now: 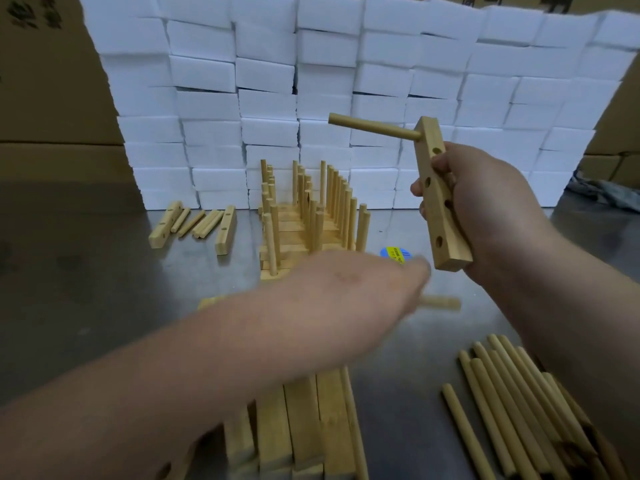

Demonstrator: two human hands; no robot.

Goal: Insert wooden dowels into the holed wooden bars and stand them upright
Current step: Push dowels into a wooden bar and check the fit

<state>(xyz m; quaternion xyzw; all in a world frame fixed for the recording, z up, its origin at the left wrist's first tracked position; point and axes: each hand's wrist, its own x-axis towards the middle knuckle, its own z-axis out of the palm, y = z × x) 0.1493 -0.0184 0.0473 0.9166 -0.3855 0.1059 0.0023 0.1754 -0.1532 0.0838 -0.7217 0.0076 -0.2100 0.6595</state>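
My right hand point(485, 206) grips a holed wooden bar point(437, 195) nearly upright above the table. One dowel point(374, 126) sticks out sideways to the left from the bar's top hole, and several lower holes are empty. My left hand point(356, 289) reaches across to the right below the bar and is blurred. A blurred dowel point(441, 303) pokes out from under its fingers, which seem to hold it. Several finished bars with upright dowels point(311, 216) stand in a row at mid-table.
Loose dowels point(512, 403) lie in a pile at the lower right, and spare bars point(304, 431) are stacked at the near edge. Two bars and a few dowels point(197, 223) lie at the left. A wall of white foam blocks point(329, 81) stands behind, with a blue-yellow sticker point(394, 253) on the table.
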